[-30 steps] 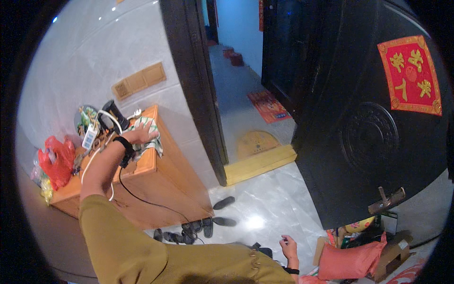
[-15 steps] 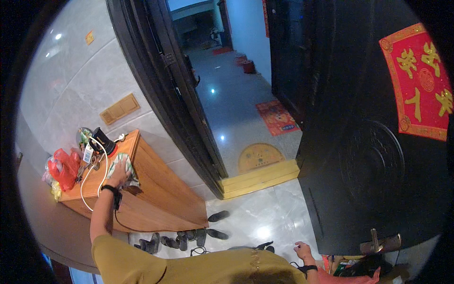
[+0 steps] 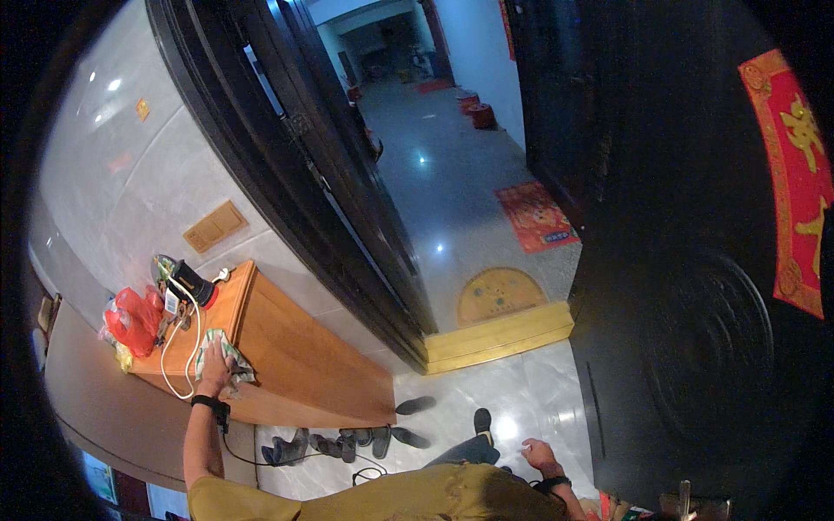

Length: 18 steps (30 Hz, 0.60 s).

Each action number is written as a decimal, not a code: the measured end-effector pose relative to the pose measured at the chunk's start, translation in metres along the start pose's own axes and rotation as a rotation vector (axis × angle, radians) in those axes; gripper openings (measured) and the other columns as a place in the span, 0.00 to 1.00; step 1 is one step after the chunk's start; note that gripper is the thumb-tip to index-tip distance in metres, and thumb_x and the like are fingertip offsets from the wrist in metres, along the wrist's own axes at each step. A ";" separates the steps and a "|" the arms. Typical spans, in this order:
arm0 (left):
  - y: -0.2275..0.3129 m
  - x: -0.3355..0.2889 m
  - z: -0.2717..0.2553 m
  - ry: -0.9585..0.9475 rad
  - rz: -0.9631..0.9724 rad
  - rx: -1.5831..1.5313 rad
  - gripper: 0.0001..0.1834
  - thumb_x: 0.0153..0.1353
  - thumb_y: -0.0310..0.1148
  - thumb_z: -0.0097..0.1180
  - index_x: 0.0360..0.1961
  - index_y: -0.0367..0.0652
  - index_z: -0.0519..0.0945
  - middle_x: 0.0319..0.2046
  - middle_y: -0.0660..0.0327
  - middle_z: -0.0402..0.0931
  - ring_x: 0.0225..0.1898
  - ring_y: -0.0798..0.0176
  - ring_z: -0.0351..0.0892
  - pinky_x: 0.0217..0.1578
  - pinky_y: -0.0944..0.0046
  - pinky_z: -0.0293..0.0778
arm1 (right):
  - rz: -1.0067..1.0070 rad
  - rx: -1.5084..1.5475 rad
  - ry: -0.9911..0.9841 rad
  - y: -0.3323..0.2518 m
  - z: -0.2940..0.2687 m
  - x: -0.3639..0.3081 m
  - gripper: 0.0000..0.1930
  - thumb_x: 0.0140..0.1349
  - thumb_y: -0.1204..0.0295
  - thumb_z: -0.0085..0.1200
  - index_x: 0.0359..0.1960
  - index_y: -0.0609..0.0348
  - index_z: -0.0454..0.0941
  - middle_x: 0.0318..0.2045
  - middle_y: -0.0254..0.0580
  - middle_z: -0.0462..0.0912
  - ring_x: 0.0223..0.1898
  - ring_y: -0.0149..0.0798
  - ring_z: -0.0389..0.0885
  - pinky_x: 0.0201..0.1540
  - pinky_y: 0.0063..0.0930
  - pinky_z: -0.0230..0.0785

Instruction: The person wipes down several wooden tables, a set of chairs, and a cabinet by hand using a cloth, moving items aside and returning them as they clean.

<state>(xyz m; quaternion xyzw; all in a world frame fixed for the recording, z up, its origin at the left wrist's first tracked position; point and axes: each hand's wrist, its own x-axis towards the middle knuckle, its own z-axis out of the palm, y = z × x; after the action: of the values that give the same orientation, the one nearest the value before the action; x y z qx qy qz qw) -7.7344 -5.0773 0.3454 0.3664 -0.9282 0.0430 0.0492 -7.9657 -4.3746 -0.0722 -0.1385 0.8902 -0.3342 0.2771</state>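
- Head view, left side: the left hand (image 3: pixel 215 356) lies palm down on a crumpled cloth (image 3: pixel 228 358) with a green and white pattern, its fingers spread flat over the fabric rather than curled round it. A dark band sits on that wrist.
- The cloth rests on the top of a low wooden cabinet (image 3: pixel 295 365), near the front edge of the top, about midway along it.
- Further back on the same top stands a black device (image 3: pixel 193 282) with a white cable (image 3: pixel 184 343) that loops down past the hand toward the front edge.
- A bunch of red plastic bags (image 3: pixel 130 319) sits at the far left end of the top, well apart from the cloth.
- On the pale tiled wall above the cabinet is a tan rectangular panel (image 3: pixel 215 227).
- Head view, below the cabinet: several dark shoes (image 3: pixel 347 443) lie in a row on the glossy floor, just beside the cabinet's base.
- Head view, lower right: the right hand (image 3: pixel 539 454) hangs low near the floor, away from the cabinet, holding nothing; its fingers look loosely spread, though it is small in the picture. A dark band is on that wrist too.
- Head view, centre and right: a dark door frame (image 3: pixel 287 165) runs up the middle, and a yellow threshold (image 3: pixel 499 334) crosses the doorway. Beyond it lie a round tan mat (image 3: pixel 502 295) and a red mat (image 3: pixel 537 215) on the corridor floor.
- A large black door (image 3: pixel 695 260) fills the right side, with a red and gold paper hanging (image 3: pixel 795 174) on it.
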 end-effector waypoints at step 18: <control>0.054 0.119 0.023 0.190 -0.121 0.116 0.38 0.60 0.35 0.55 0.68 0.38 0.54 0.63 0.39 0.58 0.65 0.36 0.56 0.65 0.47 0.53 | -0.065 -0.117 0.046 -0.007 -0.067 0.237 0.13 0.53 0.64 0.56 0.40 0.53 0.81 0.36 0.51 0.84 0.41 0.54 0.81 0.47 0.44 0.74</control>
<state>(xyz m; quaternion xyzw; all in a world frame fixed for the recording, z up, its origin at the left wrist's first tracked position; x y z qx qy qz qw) -7.8591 -5.1211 0.3343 0.4181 -0.8915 0.1283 0.1181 -8.1962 -4.4472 -0.1207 -0.1753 0.9093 -0.2936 0.2371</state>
